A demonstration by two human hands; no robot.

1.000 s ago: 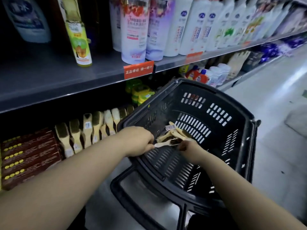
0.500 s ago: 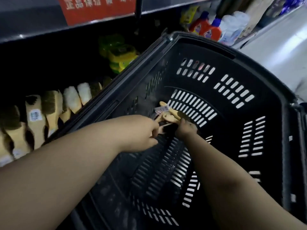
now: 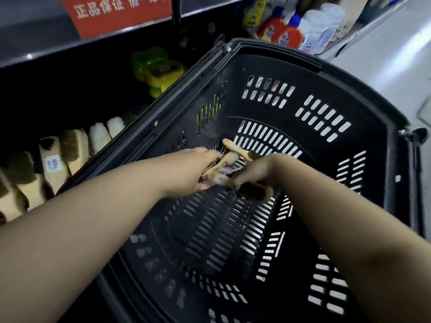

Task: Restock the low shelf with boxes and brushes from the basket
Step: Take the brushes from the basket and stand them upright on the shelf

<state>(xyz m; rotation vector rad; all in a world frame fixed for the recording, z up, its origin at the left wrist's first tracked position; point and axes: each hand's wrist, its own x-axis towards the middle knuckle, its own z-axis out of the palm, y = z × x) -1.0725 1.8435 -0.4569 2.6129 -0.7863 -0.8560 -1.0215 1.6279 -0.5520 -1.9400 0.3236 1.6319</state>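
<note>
Reaching with both arms into a black slotted plastic basket. Gripping a cluster of pale wooden-handled brushes on its floor, with the left hand curled round the handles and the right hand clamped on a dark-bristled brush. Beyond the left rim, a row of wooden scrub brushes — farther off, orange bottles.

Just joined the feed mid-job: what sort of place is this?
Most likely a shop aisle: a black shopping basket, a red sign on the shelf edge, and rows of wooden brushes and detergent bottles stocked on the shelves.
</note>
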